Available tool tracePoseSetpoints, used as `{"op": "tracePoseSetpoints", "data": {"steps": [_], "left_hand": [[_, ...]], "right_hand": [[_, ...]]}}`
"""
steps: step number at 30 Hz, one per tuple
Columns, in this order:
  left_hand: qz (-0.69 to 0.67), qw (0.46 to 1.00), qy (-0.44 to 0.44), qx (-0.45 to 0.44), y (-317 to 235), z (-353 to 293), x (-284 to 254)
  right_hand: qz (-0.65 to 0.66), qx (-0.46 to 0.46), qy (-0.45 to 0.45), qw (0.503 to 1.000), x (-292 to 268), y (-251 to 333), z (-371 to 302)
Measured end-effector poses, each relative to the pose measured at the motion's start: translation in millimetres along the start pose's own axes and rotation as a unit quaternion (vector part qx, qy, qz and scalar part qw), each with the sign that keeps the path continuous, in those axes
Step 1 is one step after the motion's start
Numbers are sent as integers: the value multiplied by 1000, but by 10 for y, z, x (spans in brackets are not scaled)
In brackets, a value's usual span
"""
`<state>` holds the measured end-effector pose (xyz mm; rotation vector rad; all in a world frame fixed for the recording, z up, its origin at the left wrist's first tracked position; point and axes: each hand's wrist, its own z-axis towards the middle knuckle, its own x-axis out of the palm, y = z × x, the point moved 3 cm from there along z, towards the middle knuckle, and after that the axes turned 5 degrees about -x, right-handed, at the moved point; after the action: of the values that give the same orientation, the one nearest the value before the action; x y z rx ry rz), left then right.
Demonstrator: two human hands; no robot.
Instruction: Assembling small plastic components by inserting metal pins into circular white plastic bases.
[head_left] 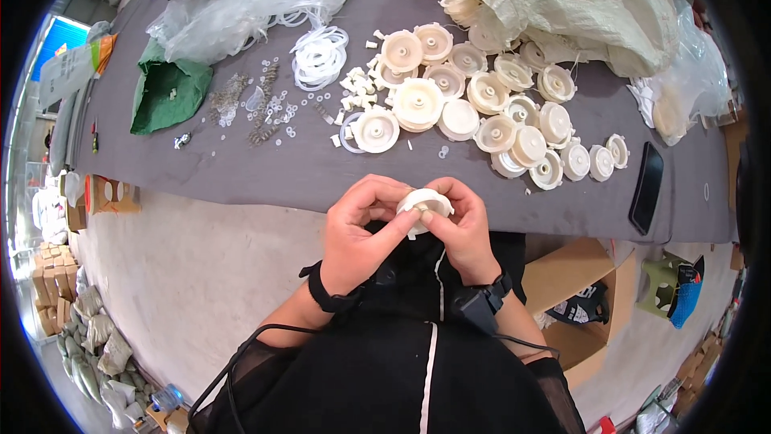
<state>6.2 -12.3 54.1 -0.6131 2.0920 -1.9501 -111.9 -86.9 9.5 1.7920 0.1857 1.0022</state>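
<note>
Black top (361, 386) nearest, white strip (430, 370) down its front. Person's two hands out ahead of it, just short of the table (241, 173) edge. Cream cap (411, 203) sits between them, raised over the lap, round with small tabs on the rim.

Left hand (357, 221): pinching cap at its left side, fingers curled behind, thumb laid toward the middle. Right hand (459, 225): pinching the right side, thumb also in toward the middle; thumb tips close together. Small part under the thumbs too covered to tell. Dark band (328, 293) on left wrist, dark box (475, 307) strapped on right wrist.

On the grey cloth past the hands: loose caps (459, 119) piled and overlapping, some against the white sack (578, 8). Plugs (358, 87) scattered left of the pile. White rings (320, 61) heaped beyond, near a clear bag (241, 20). Farther left, springs (263, 135) among washers (283, 113), then a green bag (170, 97), mouth open. Phone (646, 187) flat near the right end. Open carton (574, 273) on the floor, right of the person.
</note>
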Motion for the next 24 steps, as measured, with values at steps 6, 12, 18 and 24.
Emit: {"op": "tracePoseSetpoints", "data": {"steps": [6,12,18,24], "left_hand": [[277,960,-2,39,-202,424,-418],[556,815,-143,78,-183,1037,-1230],[654,741,-136,72,-144,1147,-1162],[325,946,7,-4,-429,676,-509]], "right_hand": [[56,-41,-80,994,-95,-32,54],[113,-49,-71,990,-96,-22,68],[113,-41,-57,991,-106,-15,55],[-52,-123,-17,991,-55,48,6]]}}
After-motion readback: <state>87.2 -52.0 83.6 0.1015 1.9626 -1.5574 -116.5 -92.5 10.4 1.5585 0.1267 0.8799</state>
